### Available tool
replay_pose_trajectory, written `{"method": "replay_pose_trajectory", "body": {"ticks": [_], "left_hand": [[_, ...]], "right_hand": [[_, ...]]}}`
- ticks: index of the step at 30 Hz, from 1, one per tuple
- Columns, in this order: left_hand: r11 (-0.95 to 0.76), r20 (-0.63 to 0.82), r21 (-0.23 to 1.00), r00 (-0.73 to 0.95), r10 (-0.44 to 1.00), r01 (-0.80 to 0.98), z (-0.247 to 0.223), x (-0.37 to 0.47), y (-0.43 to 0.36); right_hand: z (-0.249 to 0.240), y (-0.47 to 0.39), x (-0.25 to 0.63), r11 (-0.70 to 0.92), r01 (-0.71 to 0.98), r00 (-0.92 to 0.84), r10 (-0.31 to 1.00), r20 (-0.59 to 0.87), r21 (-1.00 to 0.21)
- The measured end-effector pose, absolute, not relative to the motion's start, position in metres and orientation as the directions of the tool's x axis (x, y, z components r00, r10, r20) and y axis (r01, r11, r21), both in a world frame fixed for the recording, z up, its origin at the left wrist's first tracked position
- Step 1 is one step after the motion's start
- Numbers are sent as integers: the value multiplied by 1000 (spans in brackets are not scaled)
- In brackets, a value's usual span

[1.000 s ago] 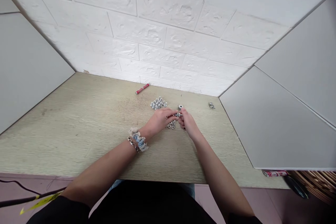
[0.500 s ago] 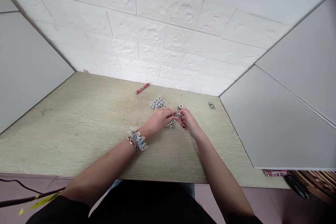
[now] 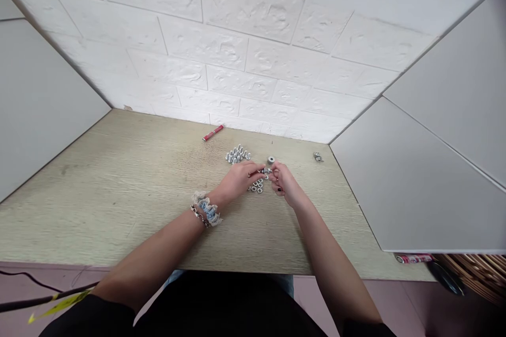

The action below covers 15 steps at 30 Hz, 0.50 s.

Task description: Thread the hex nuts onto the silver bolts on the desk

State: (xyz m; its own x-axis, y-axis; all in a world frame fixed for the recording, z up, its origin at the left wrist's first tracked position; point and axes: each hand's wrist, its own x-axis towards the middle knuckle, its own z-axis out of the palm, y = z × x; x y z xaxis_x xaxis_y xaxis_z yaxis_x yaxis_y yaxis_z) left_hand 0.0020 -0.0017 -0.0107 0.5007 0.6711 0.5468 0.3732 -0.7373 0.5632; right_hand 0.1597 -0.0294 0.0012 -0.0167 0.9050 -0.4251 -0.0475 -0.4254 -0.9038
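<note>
Between both hands is a small silvery bolt (image 3: pixel 266 171), lying roughly level above the table. My left hand (image 3: pixel 238 178), with a scrunchie and chain bracelet at its wrist, pinches the bolt's left end. The fingers of my right hand (image 3: pixel 288 184) are closed on its right end; whether a nut sits there is too small to tell. Just below the fingertips lie several loose nuts (image 3: pixel 260 189), partly covered by my left hand. A cluster of bolts (image 3: pixel 237 155) stands on their heads behind the left hand. A small stack of washers (image 3: pixel 271 159) is just beyond the right fingers.
A red pen-like tube (image 3: pixel 213 133) lies near the back wall. Farther right, some small metal pieces (image 3: pixel 318 157) rest by the side panel (image 3: pixel 427 179). Another red tube (image 3: pixel 414 258), a dark object (image 3: pixel 446 277) and a woven basket (image 3: pixel 476 279) are at the table's right front corner.
My right fingers have shifted slightly around the bolt's end, and more of the nuts below show. The left hand keeps its pinch. The whole view has moved very slightly.
</note>
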Motion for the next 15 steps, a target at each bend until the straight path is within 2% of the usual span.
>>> {"method": "replay_pose_trajectory", "body": {"ticks": [4,9,12,15], "left_hand": [[-752,548,557,525,651,353,-10,2,-2],[-749,538,564,534,652,347,-9,3,-4],[-738,535,570,519,667,361,-10,3,-4],[-739,545,568,508,667,362,-10,3,-4]], "right_hand": [[-2,-30,159,-443,57,-50,894,-445,-895],[12,-37,163,-348,-146,-169,931,-324,-926],[15,-37,164,-375,-166,-111,926,-361,-912],[9,-33,162,-430,-71,-43,903,-428,-900]]}}
